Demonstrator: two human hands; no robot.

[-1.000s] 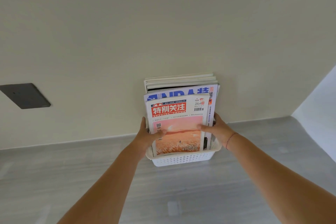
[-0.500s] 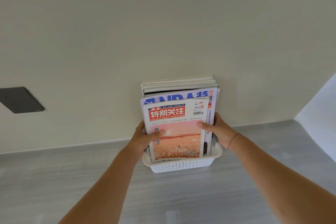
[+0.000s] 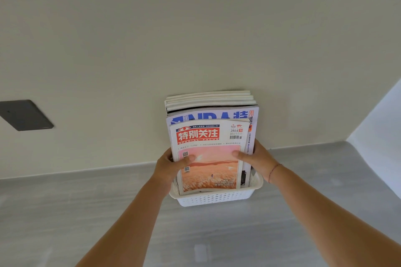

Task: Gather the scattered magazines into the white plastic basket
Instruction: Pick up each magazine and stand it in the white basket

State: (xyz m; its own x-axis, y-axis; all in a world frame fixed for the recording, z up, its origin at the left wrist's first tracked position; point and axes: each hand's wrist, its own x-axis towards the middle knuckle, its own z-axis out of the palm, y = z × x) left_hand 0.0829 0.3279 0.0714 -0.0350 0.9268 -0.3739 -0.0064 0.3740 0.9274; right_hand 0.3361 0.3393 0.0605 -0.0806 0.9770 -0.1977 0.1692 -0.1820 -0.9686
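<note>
A white plastic basket (image 3: 214,198) with small holes stands on the grey surface against the cream wall. Several magazines (image 3: 211,104) stand upright in it, leaning back on the wall. The front magazine (image 3: 209,158) has a red Chinese title and an orange-pink field picture. Behind it is a magazine with large blue letters (image 3: 217,116). My left hand (image 3: 171,163) grips the stack's left edge, thumb on the front cover. My right hand (image 3: 256,158) grips the right edge, thumb on the cover too. A thin red cord circles the right wrist.
A dark grey square plate (image 3: 23,117) is set in the wall at the left. A white wall (image 3: 379,123) closes the corner at the right. The grey countertop (image 3: 86,212) stretches left and toward me.
Both hands have stayed on the magazine stack. The stack and basket sit slightly further left in view, and the front magazine sits a little lower in the basket.
</note>
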